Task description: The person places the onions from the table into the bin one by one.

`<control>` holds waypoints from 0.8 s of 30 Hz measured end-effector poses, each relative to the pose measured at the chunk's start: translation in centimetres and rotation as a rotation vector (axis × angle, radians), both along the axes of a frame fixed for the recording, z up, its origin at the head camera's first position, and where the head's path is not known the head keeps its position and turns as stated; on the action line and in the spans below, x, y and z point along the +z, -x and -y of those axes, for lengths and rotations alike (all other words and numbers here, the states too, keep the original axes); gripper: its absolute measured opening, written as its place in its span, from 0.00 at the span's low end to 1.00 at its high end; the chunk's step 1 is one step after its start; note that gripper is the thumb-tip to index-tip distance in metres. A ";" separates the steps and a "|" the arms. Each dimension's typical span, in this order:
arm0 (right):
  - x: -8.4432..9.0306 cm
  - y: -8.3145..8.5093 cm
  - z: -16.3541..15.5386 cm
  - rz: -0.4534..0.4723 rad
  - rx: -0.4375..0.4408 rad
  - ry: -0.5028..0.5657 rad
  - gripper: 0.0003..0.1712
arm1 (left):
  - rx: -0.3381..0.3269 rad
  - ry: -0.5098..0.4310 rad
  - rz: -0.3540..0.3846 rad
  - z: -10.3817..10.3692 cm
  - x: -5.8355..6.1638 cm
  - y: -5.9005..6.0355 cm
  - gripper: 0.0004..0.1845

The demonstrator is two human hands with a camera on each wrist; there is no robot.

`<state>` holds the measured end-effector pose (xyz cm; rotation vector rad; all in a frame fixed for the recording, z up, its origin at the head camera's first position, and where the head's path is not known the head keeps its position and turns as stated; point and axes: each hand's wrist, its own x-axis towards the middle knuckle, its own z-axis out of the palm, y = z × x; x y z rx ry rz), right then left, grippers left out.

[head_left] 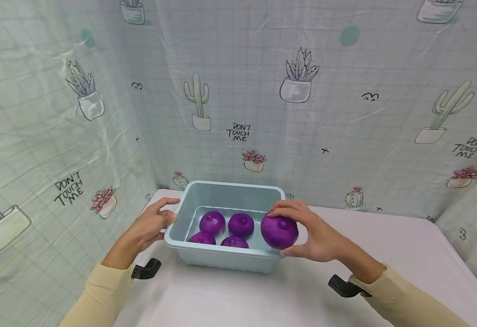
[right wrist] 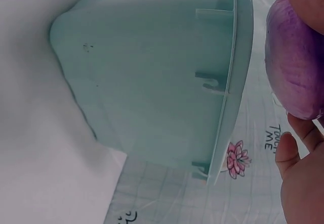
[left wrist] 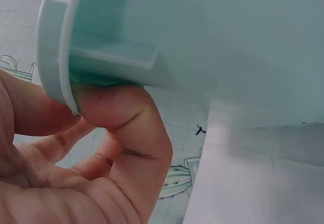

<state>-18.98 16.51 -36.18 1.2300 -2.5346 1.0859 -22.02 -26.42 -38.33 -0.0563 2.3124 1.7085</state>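
Observation:
A light blue plastic bin (head_left: pixel 230 261) stands on the white table, with several round purple pieces, each dimpled on top with a small nub, lying inside. My left hand (head_left: pixel 150 225) pinches the bin's left rim; the left wrist view has the thumb and a bent finger around the lip (left wrist: pixel 58 47). In my right hand (head_left: pixel 310 231) is another round purple piece (head_left: pixel 278 231), gripped between thumb and fingers at the bin's right end. The right wrist view shows this streaky purple piece (right wrist: pixel 293 62) above the level of the rim, partly cut off by the frame.
Behind and to the left hangs a plastic curtain (head_left: pixel 222 104) printed with potted cacti. The white tabletop (head_left: pixel 369 254) extends to the right of the bin and in front of it. Black wrist mounts (head_left: pixel 146 269) sit at both sleeve cuffs.

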 end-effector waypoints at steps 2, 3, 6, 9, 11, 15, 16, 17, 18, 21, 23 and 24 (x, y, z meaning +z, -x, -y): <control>0.1 0.3 0.5 0.002 -0.004 -0.003 0.47 | -0.003 0.000 -0.004 0.0 0.0 0.0 0.31; 0.1 0.5 0.7 0.003 -0.004 -0.004 0.47 | -0.002 -0.001 -0.003 0.0 0.0 -0.1 0.31; 0.1 1.0 1.4 0.016 -0.011 -0.006 0.47 | -0.003 -0.001 -0.003 0.0 0.0 -0.1 0.31; -0.2 1.9 2.0 0.020 -0.038 -0.012 0.46 | -0.005 -0.001 -0.004 0.0 0.0 0.0 0.31; -0.4 2.5 2.4 0.021 -0.067 -0.022 0.46 | -0.006 -0.001 -0.004 0.1 0.0 0.1 0.31; -0.7 3.6 3.2 0.033 -0.129 -0.047 0.44 | -0.004 -0.007 0.001 0.1 0.0 0.1 0.31; -0.8 3.9 3.4 0.039 -0.143 -0.054 0.44 | -0.003 -0.008 0.002 0.1 0.0 0.1 0.31; -1.0 4.2 3.6 0.044 -0.157 -0.060 0.44 | -0.004 -0.009 0.002 0.1 0.0 0.1 0.31; -1.1 4.4 3.7 0.046 -0.171 -0.067 0.44 | -0.003 -0.010 0.002 0.1 0.0 0.2 0.31; -1.7 5.1 4.0 0.046 -0.211 -0.083 0.43 | -0.001 -0.009 0.002 0.0 0.0 0.2 0.31; -2.0 5.4 4.3 0.040 -0.230 -0.099 0.43 | 0.000 -0.007 0.001 0.0 0.0 0.2 0.31; -2.1 5.5 4.4 0.041 -0.237 -0.108 0.43 | 0.001 -0.007 0.001 0.0 0.0 0.2 0.31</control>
